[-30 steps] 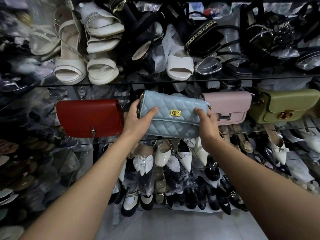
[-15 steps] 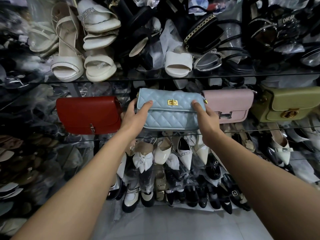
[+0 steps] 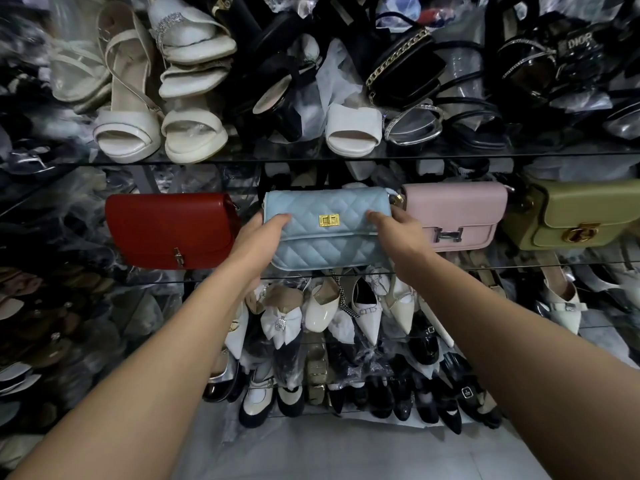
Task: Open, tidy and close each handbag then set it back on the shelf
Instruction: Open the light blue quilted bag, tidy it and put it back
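Blue quilted handbag (image 3: 329, 233) is held at the level of the middle glass shelf (image 3: 519, 265), between a red handbag (image 3: 169, 230) on its left and a pink handbag (image 3: 453, 213) on its right. It is kept upright with its front turned toward the camera. Its flap is shut, and the gold turn clasp (image 3: 327, 220) is seen at the middle of the flap.

Its left end is gripped by the left hand (image 3: 258, 244): the thumb is laid across the front of the flap, while the fingers are hidden behind the bag. Its right end is gripped in the same way by the right hand (image 3: 401, 230), whose thumb is pressed on the front near the upper corner.

The right end of the bag is just beside the pink handbag; whether the two touch cannot be told. The left hand is seen in the gap between the blue bag and the red one. The bottom edge of the bag is seen right at the front edge of the shelf, but whether it is borne by the glass cannot be told.

An olive-green handbag (image 3: 581, 216) with a round gold clasp is stood on the same shelf, beyond the pink one. White sandals (image 3: 128, 133) and black sandals (image 3: 405, 71) are crowded on the shelf above. Pale pointed shoes (image 3: 367, 313) and black shoes (image 3: 422, 348) are packed on the lower shelves.
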